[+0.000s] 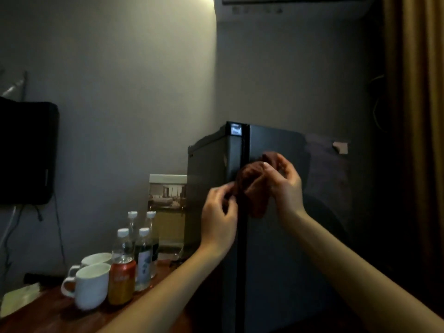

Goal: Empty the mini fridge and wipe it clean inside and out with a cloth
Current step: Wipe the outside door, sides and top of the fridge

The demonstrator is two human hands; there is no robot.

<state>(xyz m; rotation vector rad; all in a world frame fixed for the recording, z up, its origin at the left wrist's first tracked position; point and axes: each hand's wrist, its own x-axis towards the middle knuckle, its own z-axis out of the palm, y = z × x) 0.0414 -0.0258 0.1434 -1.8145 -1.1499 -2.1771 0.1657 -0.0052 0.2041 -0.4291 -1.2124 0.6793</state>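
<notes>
A dark mini fridge (271, 248) stands upright in the middle of the head view, its door closed. In front of the door's upper part hangs a bunched reddish-brown cloth (252, 186), held between both hands. My left hand (219, 215) pinches the cloth's lower left edge. My right hand (286, 179) grips the cloth's upper right part, fingers curled round it.
On the wooden table (55, 316) left of the fridge stand two white mugs (90, 286), an orange can (121, 282) and several water bottles (133, 239). A framed picture (167, 200) leans by the fridge. A black TV (26, 152) hangs at left, a curtain (415, 116) at right.
</notes>
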